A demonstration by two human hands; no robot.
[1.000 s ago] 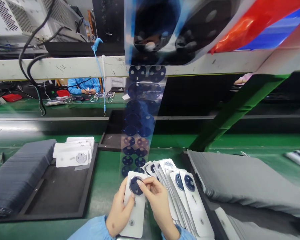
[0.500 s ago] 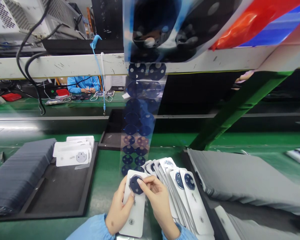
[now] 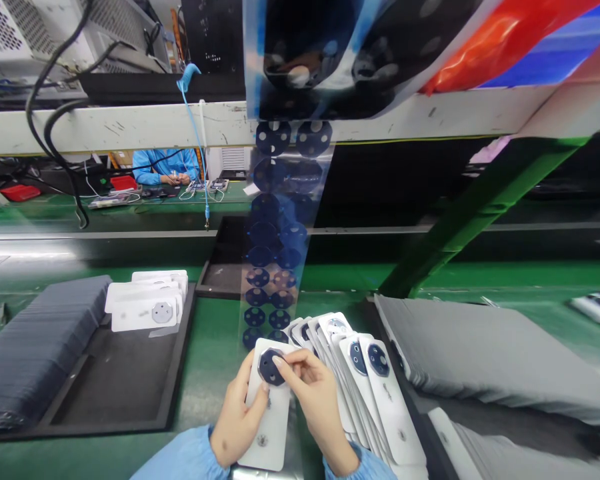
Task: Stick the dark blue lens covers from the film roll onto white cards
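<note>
My left hand (image 3: 235, 415) is closed around the left edge of a white phone back cover (image 3: 276, 423), its thumb lying on the face just below the camera area. Over that area sits a dark round camera sticker (image 3: 269, 368) with small holes. My right hand (image 3: 316, 397) pinches the sticker's right edge, thumb on top; the fingers behind are partly hidden. Just beyond the cover hangs a clear film strip (image 3: 256, 297) bearing rows of similar dark round stickers. Right of my hands, several white back covers (image 3: 393, 420) with dark camera circles lie fanned in a stack.
On the left, a black tray (image 3: 115, 393) holds a row of dark grey sheets (image 3: 45, 347) and white covers (image 3: 145, 313). Grey-wrapped stacks (image 3: 490, 353) stand at right beside a green post (image 3: 480, 207). A white beam (image 3: 130, 127) crosses above; a co-worker's blue sleeves (image 3: 147, 167) show beyond.
The view has shifted very slightly. Both hands keep the same hold on the cover and the sticker, with hardly any movement.
</note>
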